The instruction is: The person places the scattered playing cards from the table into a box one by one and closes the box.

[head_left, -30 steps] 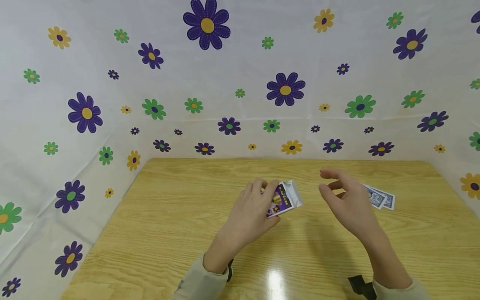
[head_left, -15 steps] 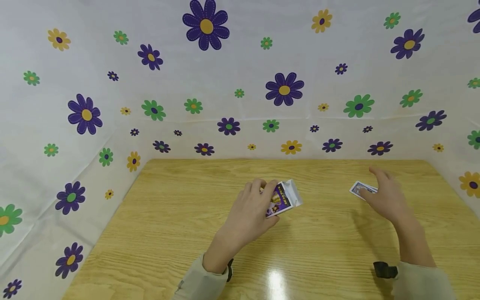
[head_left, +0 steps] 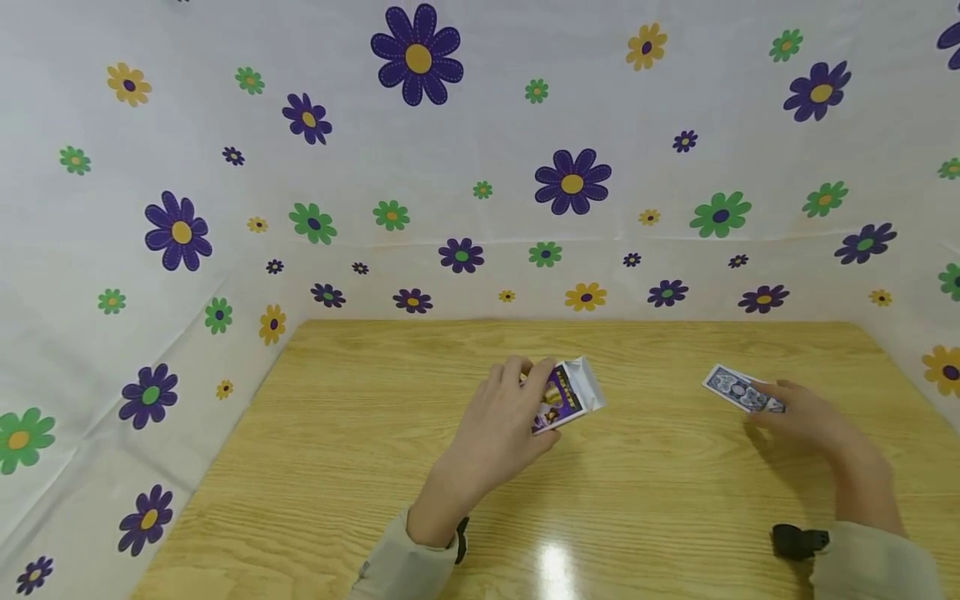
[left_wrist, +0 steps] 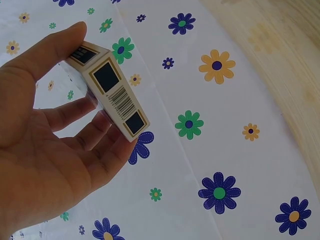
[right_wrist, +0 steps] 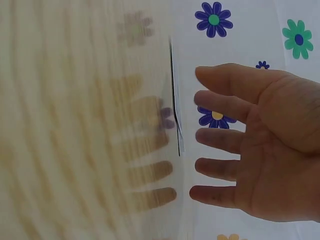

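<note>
In the head view my left hand (head_left: 498,421) grips a purple playing-card box (head_left: 558,400) over the middle of the table, its silvery-white open end towards the right. A barcode shows on the white side of the box (left_wrist: 117,97) in the left wrist view, with the thumb on one edge and the fingers on the opposite side. Blue-backed playing cards (head_left: 729,387) lie overlapping on the table at the right. Just over their near right end is my right hand (head_left: 813,421), partly covering them. The right wrist view shows its fingers (right_wrist: 220,140) straight and spread, tips close to the cards' edge.
The wood-grain table (head_left: 360,433) reaches back to a white cloth (head_left: 480,108) with purple, green and yellow flowers. This cloth also rises along the left and right sides. Dark straps circle both wrists, below light sleeves (head_left: 873,562).
My right hand has moved right and lowered over the cards' right end, uncovering their left part. My left hand and the box have stayed in place.
</note>
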Demonstrator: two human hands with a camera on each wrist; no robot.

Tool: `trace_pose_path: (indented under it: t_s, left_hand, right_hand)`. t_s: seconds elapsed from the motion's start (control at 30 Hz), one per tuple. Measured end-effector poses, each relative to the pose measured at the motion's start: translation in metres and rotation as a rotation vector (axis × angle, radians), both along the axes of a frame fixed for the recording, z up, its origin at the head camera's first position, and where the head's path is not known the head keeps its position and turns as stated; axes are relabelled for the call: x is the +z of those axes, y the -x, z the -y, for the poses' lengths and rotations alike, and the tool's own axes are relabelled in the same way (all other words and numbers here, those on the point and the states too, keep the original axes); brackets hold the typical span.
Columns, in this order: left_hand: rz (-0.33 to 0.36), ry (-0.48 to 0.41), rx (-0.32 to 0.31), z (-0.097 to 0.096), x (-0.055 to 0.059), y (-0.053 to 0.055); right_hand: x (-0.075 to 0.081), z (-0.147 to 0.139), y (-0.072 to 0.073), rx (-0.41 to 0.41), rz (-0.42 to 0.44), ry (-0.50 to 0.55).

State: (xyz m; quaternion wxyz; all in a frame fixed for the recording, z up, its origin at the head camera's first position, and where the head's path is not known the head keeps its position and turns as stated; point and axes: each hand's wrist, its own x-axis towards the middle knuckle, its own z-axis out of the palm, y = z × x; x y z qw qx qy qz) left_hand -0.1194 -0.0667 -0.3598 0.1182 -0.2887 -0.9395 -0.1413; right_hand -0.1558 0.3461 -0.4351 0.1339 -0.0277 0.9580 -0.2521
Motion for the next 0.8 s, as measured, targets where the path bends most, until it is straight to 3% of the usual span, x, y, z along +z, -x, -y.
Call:
trace_pose_path:
  t_s: [0.17,0.47,0.7,0.8]
  left_hand:
    - [0.008,-0.006,0.003,0.0,0.0,0.0]
    - [0.007,-0.042,0.017,0.0,-0.001,0.001]
    - [0.004,-0.058,0.027,0.0,-0.001,0.002]
    - [-0.006,-0.061,0.034,0.0,-0.001,0.002]
  right_hand:
    - [-0.005,0.005,0.001,0.005,0.05,0.006]
    - [-0.006,0.009,0.005,-0.039,-0.016,-0.032]
    - [-0.005,0.013,0.001,-0.08,-0.119,-0.106]
    - [-0.006,0.012,0.0,-0.083,-0.102,-0.147]
